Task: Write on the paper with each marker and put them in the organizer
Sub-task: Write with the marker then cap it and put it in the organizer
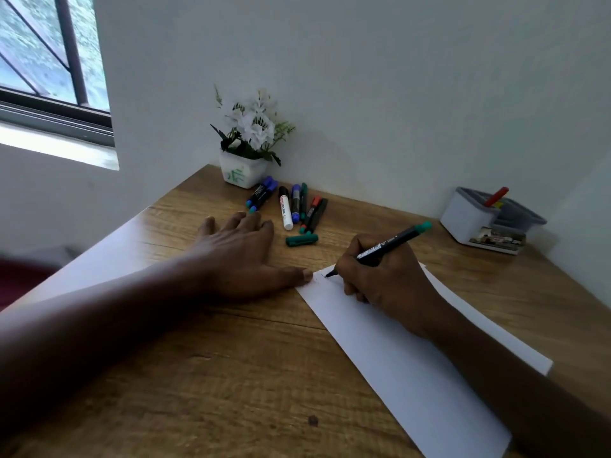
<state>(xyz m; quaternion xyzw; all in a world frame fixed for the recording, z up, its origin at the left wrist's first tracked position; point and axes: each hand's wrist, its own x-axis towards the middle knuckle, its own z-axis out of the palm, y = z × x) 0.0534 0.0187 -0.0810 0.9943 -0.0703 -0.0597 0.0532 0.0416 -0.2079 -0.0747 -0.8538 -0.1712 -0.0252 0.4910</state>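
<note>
My right hand [383, 276] grips a black marker with a green end [393, 242], its tip touching the top corner of a white sheet of paper [396, 368] on the wooden desk [215, 375]. My left hand [238, 252] lies flat on the desk, fingers spread, thumb pressing the paper's top edge. A loose green cap [301, 239] lies just beyond that hand. Several markers [291, 204] in blue, green, red, black and white lie in a pile at the back. The grey-and-white organizer [469, 216] stands at the far right with a red marker [496, 196] in it.
A white pot of white flowers [246, 150] stands in the desk's back corner by the wall. A window is at the upper left. The desk's left edge runs diagonally beside my left forearm.
</note>
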